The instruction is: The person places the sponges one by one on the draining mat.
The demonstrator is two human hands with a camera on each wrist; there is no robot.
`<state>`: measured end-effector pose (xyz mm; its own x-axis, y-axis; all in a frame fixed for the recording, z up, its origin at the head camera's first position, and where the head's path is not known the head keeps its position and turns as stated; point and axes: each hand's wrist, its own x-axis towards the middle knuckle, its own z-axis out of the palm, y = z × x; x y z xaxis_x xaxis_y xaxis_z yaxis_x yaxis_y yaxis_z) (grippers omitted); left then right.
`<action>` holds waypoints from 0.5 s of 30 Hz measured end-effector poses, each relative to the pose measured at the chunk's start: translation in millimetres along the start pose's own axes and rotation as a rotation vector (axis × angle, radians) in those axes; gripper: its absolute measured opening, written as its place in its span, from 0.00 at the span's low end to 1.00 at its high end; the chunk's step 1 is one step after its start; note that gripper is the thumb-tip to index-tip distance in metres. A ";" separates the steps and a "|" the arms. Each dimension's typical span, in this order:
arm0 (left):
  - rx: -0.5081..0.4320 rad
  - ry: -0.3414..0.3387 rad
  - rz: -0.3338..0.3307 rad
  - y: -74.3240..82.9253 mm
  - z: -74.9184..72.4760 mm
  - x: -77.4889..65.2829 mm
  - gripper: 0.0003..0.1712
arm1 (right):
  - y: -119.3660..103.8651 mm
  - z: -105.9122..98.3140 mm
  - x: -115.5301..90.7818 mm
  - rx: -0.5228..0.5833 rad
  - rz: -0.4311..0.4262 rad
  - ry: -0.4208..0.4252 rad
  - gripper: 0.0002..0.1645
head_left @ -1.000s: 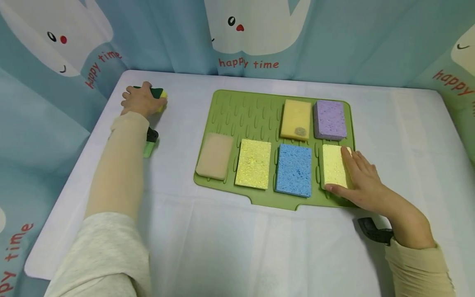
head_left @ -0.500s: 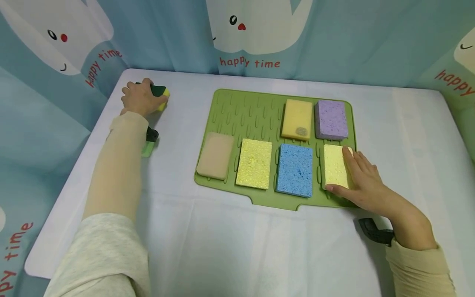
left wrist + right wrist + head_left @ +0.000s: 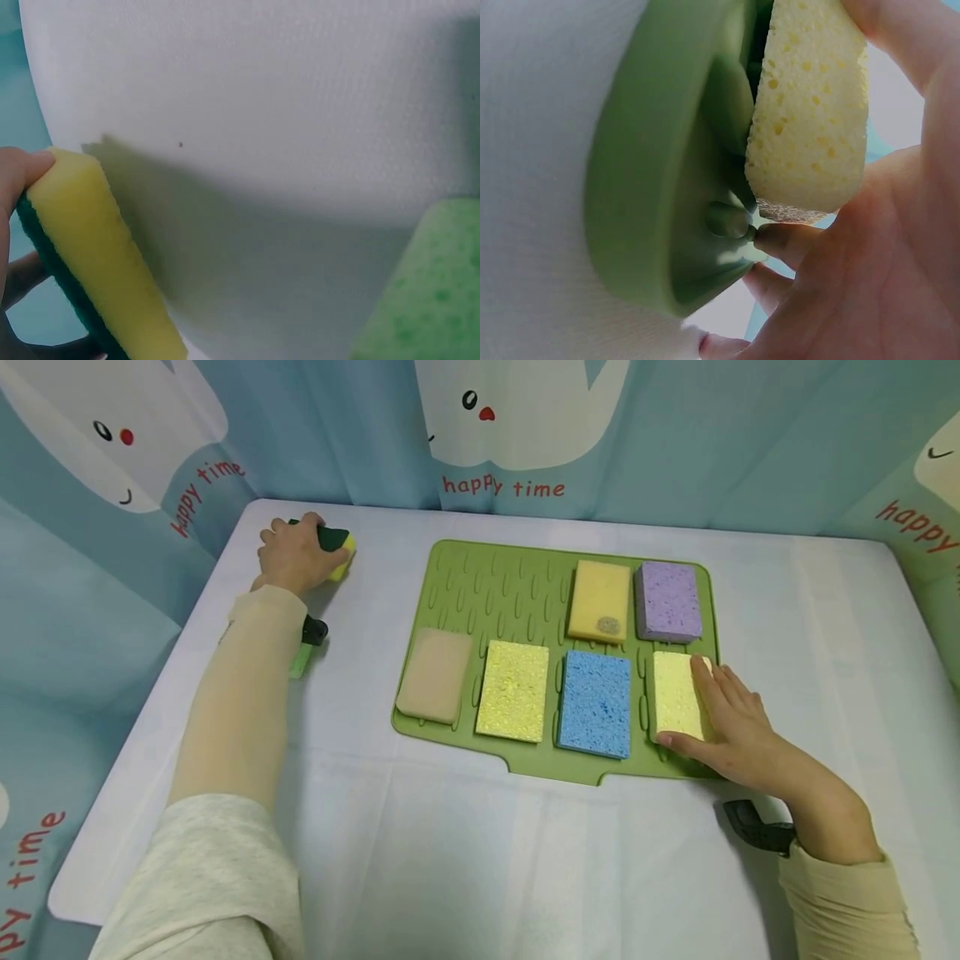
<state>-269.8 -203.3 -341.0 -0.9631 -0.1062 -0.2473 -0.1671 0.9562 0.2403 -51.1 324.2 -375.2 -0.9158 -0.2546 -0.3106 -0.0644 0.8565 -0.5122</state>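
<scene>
At the table's far left, my left hand [image 3: 292, 553] grips a yellow sponge with a dark green scouring side [image 3: 335, 543]. The left wrist view shows this scouring sponge [image 3: 101, 247] tilted over the white surface, with its shadow beside it. My right hand [image 3: 738, 727] holds a pale yellow sponge [image 3: 677, 696] at the near right corner of the green ridged mat [image 3: 480, 585]. Seen from the right wrist, the thumb lies along one side of this pale sponge [image 3: 810, 112] and the fingers reach round the other, close over the mat's raised rim [image 3: 630, 195].
Along the mat's near side lie a beige sponge [image 3: 435, 675], a bright yellow one [image 3: 513, 691] and a blue one [image 3: 593, 703]. Behind them are a yellow sponge with a grey spot [image 3: 599, 597] and a purple sponge [image 3: 668, 602]. A light green sponge [image 3: 300, 661] lies partly under my left wrist.
My left hand has shifted a little to the right with the green-and-yellow scouring sponge in its grip. The right hand and the pale sponge stay where they were.
</scene>
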 end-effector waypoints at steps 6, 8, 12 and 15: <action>-0.017 0.036 0.054 8.4 1.9 -2.7 0.43 | -0.7 0.4 -1.6 0.007 -0.001 0.003 0.67; -0.024 0.047 0.075 13.0 2.4 -3.1 0.42 | -0.6 0.8 -1.4 0.006 -0.001 0.002 0.67; -0.030 0.074 0.123 23.8 2.8 -3.8 0.40 | 0.0 0.4 -0.2 0.004 0.000 -0.005 0.67; -0.042 0.087 0.155 32.1 2.3 -6.0 0.40 | 0.1 -0.3 -0.3 0.005 -0.002 -0.004 0.67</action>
<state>-268.8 -171.4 -333.9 -0.9923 0.0167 -0.1228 -0.0223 0.9508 0.3091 -50.9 324.5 -375.0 -0.9142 -0.2583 -0.3124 -0.0644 0.8535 -0.5171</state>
